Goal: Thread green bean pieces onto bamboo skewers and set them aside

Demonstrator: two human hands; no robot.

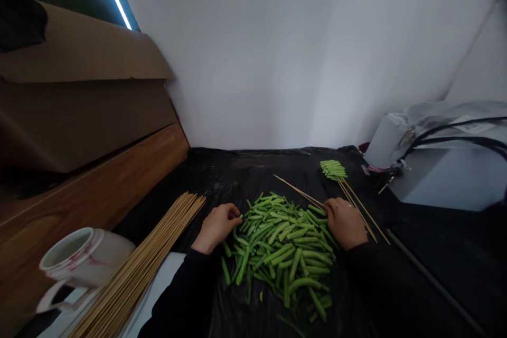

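A heap of cut green beans lies in front of me on black plastic sheeting. At the heap's upper left edge my left hand is closed in a pinch, with the green end of a bean piece showing at its fingertips. My right hand is closed on thin bamboo skewers at the heap's right side; their points reach up and left above the beans. Beyond that hand, bean pieces threaded side by side sit on two skewers lying on the sheeting.
To my left, a thick bundle of bamboo skewers rests beside a white mug with reddish marks. A cardboard box stands on a wooden surface. At right are a pale box and black cables. A white wall closes the back.
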